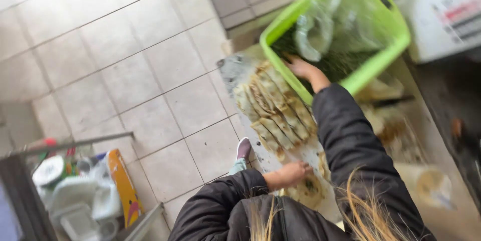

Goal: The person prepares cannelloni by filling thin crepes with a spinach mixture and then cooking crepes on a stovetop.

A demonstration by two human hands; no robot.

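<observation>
A bright green plastic basket (pixel 373 65) sits at the far end of the worktop (pixel 441 221), holding dark chopped greens (pixel 340 63) under a crumpled clear plastic bag (pixel 313 30). Just beyond the basket, on its right, stands a white box (pixel 441 15) printed with red, blue and yellow bands. Near the basket, on its front side, lies a long board (pixel 235 68) carrying a row of folded, browned flatbreads (pixel 275 108), overlapping each other.

The person's right hand (pixel 300 68) reaches out in a black sleeve to the basket's near rim, fingers spread and touching the edge by the greens; whether it grips anything I cannot tell. The left hand (pixel 290 173) rests well short of the basket, at the board's near end, fingers loosely curled and pressing on a round flatbread (pixel 308 191) topped with dark filling.

Left of the board's edge the pale tiled floor (pixel 125 55) lies broad and open, with 1 shoe (pixel 243 148) planted near the counter. Farthest from the basket, a metal-framed rack (pixel 75 191) holds white containers and a yellow package (pixel 123 186).
</observation>
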